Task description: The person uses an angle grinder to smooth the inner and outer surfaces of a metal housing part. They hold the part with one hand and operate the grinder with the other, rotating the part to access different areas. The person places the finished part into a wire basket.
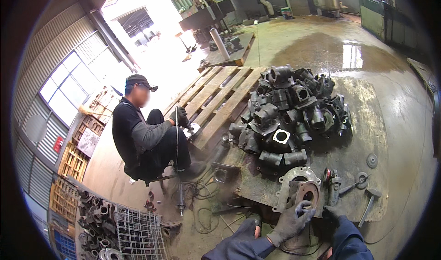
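Note:
My left hand (pixel 292 223), in a grey glove, is at the near rim of a metal casting (pixel 307 195) with a round flange and a large hole. Its fingers are apart and touch or nearly touch that rim. Behind the flange shows a wider, paler plate with bolt holes (pixel 284 186), part of or against the casting. My right hand (pixel 335 211), in a dark glove, is closed at the rear end of an angle grinder (pixel 334 189) on the board. Part of its fingers is hidden.
Dark pipe-like castings (pixel 294 108) are heaped on the board (pixel 367 117). A hammer (pixel 369 205) and loose discs (pixel 371 160) lie at right. A co-worker (pixel 147 136) sits at left by a wooden pallet (pixel 216 94), holding a tool. Cables (pixel 202 214) and a wire basket (pixel 140 232) are on the floor.

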`<state>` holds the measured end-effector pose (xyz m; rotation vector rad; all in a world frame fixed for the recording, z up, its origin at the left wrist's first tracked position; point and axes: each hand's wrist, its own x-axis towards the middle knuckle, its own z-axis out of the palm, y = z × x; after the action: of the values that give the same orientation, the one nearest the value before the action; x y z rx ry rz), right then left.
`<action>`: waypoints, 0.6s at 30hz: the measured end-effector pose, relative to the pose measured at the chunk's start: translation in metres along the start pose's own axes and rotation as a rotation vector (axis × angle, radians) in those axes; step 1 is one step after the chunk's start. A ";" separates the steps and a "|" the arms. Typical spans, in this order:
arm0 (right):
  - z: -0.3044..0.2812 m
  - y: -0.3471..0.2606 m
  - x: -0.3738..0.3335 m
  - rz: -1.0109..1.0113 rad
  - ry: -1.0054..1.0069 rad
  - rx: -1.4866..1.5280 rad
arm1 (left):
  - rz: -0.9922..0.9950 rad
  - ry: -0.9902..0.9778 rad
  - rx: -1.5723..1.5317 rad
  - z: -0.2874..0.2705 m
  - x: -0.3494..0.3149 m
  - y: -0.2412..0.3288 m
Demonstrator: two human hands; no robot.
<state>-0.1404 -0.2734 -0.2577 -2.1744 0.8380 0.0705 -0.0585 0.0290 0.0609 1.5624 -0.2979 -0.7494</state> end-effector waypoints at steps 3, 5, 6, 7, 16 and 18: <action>-0.018 -0.001 0.018 0.164 -0.255 0.505 | -0.119 -0.080 -0.074 0.005 -0.011 -0.003; -0.037 -0.019 0.009 0.314 -0.275 0.989 | -0.097 -0.073 -0.052 0.013 -0.025 -0.003; -0.051 -0.034 -0.005 0.321 -0.301 0.904 | -0.123 -0.113 0.089 0.011 -0.031 -0.002; -0.066 -0.050 -0.022 0.349 -0.299 0.866 | -0.098 -0.109 0.154 0.013 -0.037 0.000; -0.179 -0.199 -0.179 -0.253 -0.121 0.683 | 0.231 -0.034 0.196 0.062 -0.012 0.003; -0.167 -0.206 -0.201 -0.405 -0.013 0.551 | 0.350 -0.114 -0.128 0.074 -0.008 0.000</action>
<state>-0.2112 -0.1829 0.0548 -1.7692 0.3369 -0.3132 -0.1103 -0.0246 0.0651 1.3040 -0.5806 -0.5709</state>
